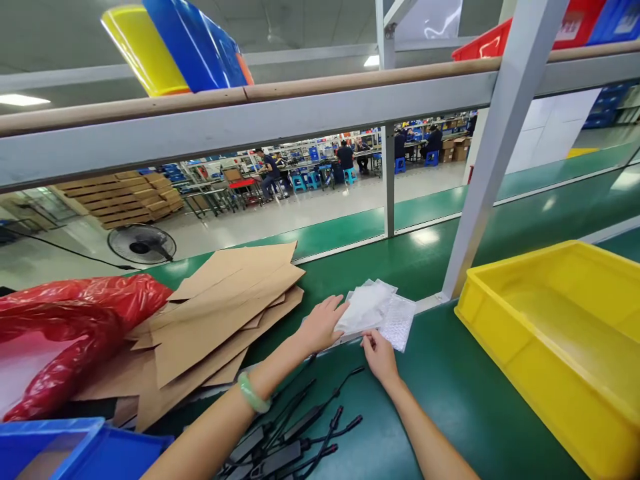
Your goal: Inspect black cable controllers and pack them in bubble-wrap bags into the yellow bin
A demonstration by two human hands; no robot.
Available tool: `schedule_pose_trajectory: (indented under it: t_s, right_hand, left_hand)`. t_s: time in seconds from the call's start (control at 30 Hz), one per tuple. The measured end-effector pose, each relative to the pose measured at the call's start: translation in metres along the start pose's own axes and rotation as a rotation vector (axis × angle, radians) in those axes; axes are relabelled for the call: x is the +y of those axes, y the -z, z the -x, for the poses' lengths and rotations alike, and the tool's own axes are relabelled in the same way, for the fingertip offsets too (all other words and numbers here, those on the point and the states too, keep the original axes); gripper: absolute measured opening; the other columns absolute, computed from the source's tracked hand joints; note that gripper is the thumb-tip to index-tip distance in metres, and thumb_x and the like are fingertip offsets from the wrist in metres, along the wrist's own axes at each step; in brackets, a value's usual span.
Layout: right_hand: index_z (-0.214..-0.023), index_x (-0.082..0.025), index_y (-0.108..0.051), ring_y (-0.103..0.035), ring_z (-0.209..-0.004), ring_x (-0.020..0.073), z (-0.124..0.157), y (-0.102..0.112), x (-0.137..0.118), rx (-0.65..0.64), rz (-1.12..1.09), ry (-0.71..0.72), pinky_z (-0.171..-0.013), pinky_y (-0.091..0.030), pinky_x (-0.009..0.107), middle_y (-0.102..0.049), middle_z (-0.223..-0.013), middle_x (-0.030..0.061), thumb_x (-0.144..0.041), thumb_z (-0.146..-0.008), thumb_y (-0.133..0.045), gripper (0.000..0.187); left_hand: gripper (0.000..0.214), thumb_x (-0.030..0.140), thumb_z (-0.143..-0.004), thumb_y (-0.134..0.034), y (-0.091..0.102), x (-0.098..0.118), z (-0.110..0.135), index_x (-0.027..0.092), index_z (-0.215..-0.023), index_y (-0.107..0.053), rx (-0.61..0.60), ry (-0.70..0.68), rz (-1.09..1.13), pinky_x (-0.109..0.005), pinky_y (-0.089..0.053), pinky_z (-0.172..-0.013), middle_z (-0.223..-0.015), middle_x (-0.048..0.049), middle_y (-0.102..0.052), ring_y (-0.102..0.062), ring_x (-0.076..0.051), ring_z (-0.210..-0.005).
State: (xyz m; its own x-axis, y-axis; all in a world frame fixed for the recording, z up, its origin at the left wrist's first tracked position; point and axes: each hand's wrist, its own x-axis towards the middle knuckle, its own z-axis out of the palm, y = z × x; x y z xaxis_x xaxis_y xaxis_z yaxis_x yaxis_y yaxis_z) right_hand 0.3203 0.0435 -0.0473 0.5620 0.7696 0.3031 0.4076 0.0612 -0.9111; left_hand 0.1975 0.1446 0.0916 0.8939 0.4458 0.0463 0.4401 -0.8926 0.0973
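A small loose pile of translucent white plastic bags (367,307) lies on the green work surface, with a bubble-wrap bag (399,322) at its right side. My left hand (323,325) rests at the pile's left edge, fingers stretched out and nothing gripped. At the pile's lower edge, the fingertips of my right hand (381,359) are pinched together on the edge of a plastic bag. Below my hands lie several black cables (345,379) with small black boxes (283,459) in line, partly hidden by my left forearm.
Brown cardboard sheets (220,320) are stacked at left, beside a red plastic bag (95,320) and a blue bin (100,453). A large yellow bin (530,347) stands at right. A grey metal post (490,160) rises behind the bags. Several people sit or stand at far benches.
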Motion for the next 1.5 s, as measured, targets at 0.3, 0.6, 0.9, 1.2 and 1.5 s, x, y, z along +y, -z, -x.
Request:
schedule_pose_trajectory:
  t_s: [0.3, 0.6, 0.9, 1.2, 1.5]
  right_hand:
    - [-0.061, -0.020, -0.049, -0.048, -0.052, 0.0155, 0.002, 0.012, -0.005, 0.273, 0.017, -0.065, -0.053, -0.038, 0.024, -0.050, -0.053, -0.0012, -0.043, -0.081, -0.039, 0.032]
    - [-0.064, -0.018, -0.052, -0.046, -0.053, 0.0154, 0.021, 0.001, -0.017, 0.149, 0.025, 0.023, -0.057, -0.037, 0.026, -0.049, -0.055, -0.0010, -0.046, -0.079, -0.045, 0.032]
    - [-0.064, -0.018, -0.055, -0.045, -0.048, 0.0141, 0.062, 0.014, -0.030, 0.012, 0.061, 0.049, -0.051, -0.035, 0.025, -0.050, -0.053, -0.0011, -0.048, -0.080, -0.049, 0.035]
    - [-0.066, -0.018, -0.055, -0.041, -0.044, 0.0125, 0.082, 0.024, -0.030, -0.035, 0.078, 0.017, -0.046, -0.033, 0.024, -0.049, -0.052, -0.0019, -0.054, -0.081, -0.048, 0.040]
    - [-0.065, -0.019, -0.053, -0.046, -0.049, 0.0139, 0.083, 0.023, -0.027, -0.065, 0.069, 0.016, -0.052, -0.038, 0.024, -0.050, -0.055, -0.0020, -0.050, -0.083, -0.048, 0.037]
  left_hand:
    - [0.037, 0.044, -0.087, -0.050, 0.004, -0.009, 0.201, 0.020, -0.113, -0.060, 0.526, 0.397, 0.081, -0.047, -0.044, -0.100, -0.125, -0.0123, -0.059, -0.054, -0.029, -0.118]
    - [0.021, 0.036, -0.085, -0.052, -0.033, 0.063, 0.371, 0.023, -0.096, -0.066, 0.339, 0.806, 0.181, -0.038, -0.051, -0.088, -0.101, -0.0069, -0.069, -0.063, -0.025, -0.097]
    - [0.054, -0.008, -0.072, -0.034, -0.066, 0.075, 0.368, 0.022, -0.102, -0.066, -0.007, 0.865, 0.108, -0.048, -0.046, -0.091, -0.126, -0.0143, -0.051, -0.045, -0.032, -0.123]
    - [0.018, 0.033, -0.082, -0.061, -0.014, 0.053, 0.354, 0.023, -0.096, -0.057, 0.509, 0.752, 0.575, -0.048, -0.042, -0.101, -0.114, -0.0080, -0.064, -0.050, -0.028, -0.121]
    - [0.022, 0.032, -0.075, -0.070, 0.043, -0.004, 0.318, 0.020, -0.086, -0.055, 1.456, 0.702, 0.966, -0.020, -0.046, -0.055, -0.065, 0.0058, -0.059, -0.055, -0.008, -0.052]
